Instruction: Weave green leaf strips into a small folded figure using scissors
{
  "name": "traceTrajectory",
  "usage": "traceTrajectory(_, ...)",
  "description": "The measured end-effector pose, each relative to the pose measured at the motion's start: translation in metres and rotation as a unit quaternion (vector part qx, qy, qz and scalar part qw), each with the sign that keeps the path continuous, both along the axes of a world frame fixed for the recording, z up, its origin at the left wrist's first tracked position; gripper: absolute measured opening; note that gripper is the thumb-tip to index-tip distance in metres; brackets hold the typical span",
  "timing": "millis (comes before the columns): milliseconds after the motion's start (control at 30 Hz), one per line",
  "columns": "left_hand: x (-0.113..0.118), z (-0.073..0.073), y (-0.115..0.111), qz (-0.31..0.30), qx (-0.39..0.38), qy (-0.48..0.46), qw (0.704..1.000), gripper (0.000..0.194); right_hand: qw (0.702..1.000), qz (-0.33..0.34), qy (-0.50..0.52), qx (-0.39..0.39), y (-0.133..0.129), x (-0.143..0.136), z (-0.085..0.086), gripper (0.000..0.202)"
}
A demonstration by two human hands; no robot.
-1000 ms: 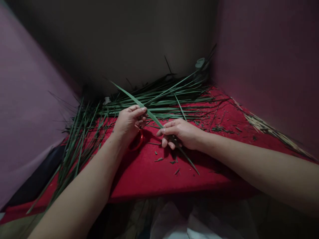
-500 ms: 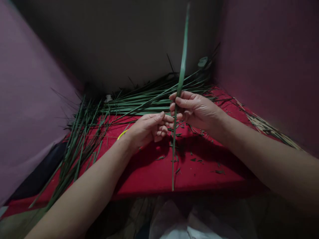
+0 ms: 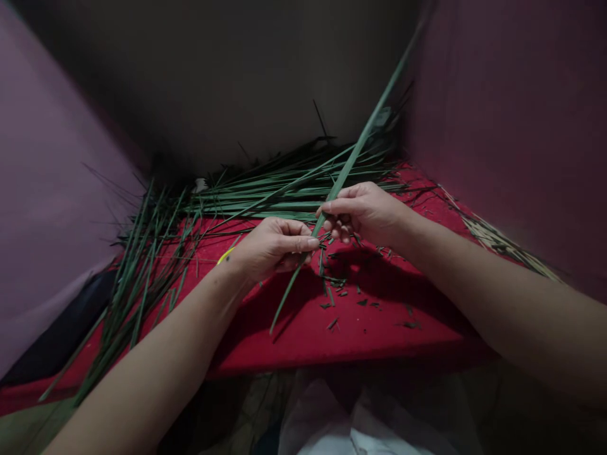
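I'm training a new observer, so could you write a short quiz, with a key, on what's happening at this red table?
1. True or false: only the right hand touches the raised green strip.

2. Where do the small dark clippings lie?
A) in a bowl
B) on the red tabletop
C) on the right forearm

3. Fill in the blank: the thin pale sticks lie toward the ____ side of the picture.

Key:
1. False: the left hand pinches the strip too, nearer its lower end.
2. B
3. right
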State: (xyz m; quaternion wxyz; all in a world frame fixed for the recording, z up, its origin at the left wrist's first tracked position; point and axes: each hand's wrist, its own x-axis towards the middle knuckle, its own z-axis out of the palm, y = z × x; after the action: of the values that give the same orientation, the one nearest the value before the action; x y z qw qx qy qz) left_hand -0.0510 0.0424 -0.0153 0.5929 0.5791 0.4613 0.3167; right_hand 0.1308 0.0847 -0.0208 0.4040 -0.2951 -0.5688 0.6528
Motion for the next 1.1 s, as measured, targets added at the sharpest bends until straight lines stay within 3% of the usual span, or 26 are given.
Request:
traceTrajectory(267, -0.005, 0.015, -0.002, 0.023, 0.049, 0.133, 0.99, 0.021, 0.999, -0.02, 0.009, 0.037, 0.004, 0.001, -0.003, 0.009)
traceTrajectory(400, -0.007, 0.021, -0.002, 0.014, 0.111, 0.187, 0.976, 0.02, 0.997, -0.021, 0.007, 0.071, -0.005, -0.006, 0.0, 0.009)
traceTrajectory(500, -0.024, 0.031, -0.002, 0.013, 0.122, 0.2, 0.972, 0.018, 0.99, -0.069, 0.028, 0.12, -0.013, -0.009, 0.018, 0.013)
traceTrajectory(567, -0.047, 0.038, -0.002, 0.047, 0.129, 0.224, 0.965, 0.014, 0.983, -0.103, 0.053, 0.144, -0.014, -0.008, 0.038, 0.015)
traceTrajectory(667, -0.083, 0.039, -0.004, 0.211, 0.239, 0.258, 0.912, 0.014, 0.967, -0.144, 0.107, 0.179, -0.008, -0.006, 0.068, 0.016)
traceTrajectory(700, -0.092, 0.035, -0.006, 0.243, 0.248, 0.289, 0.892, 0.014, 0.963, -0.15, 0.122, 0.19, -0.005, -0.007, 0.075, 0.013)
traceTrajectory(733, -0.097, 0.029, -0.008, 0.234, 0.228, 0.319, 0.89, 0.014, 0.96, -0.153, 0.131, 0.196, -0.003, -0.009, 0.079, 0.012)
traceTrajectory(800, -0.098, 0.016, -0.013, 0.184, 0.173, 0.392, 0.885, 0.019, 0.961, -0.148, 0.138, 0.189, 0.001, -0.017, 0.079, 0.011)
traceTrajectory(900, -0.086, 0.0, -0.021, 0.173, 0.193, 0.494, 0.83, 0.017, 0.978, -0.128, 0.127, 0.108, 0.003, -0.033, 0.066, 0.013)
traceTrajectory(967, -0.083, -0.002, -0.024, 0.163, 0.181, 0.512, 0.824, 0.013, 0.982, -0.123, 0.125, 0.063, 0.005, -0.043, 0.056, 0.014)
traceTrajectory(1033, -0.085, 0.002, -0.029, 0.161, 0.158, 0.493, 0.84, 0.011, 0.985, -0.112, 0.13, 0.036, 0.007, -0.048, 0.05, 0.014)
traceTrajectory(1100, -0.089, 0.008, -0.039, 0.167, 0.111, 0.414, 0.888, 0.008, 0.986, -0.098, 0.134, 0.019, 0.01, -0.052, 0.049, 0.013)
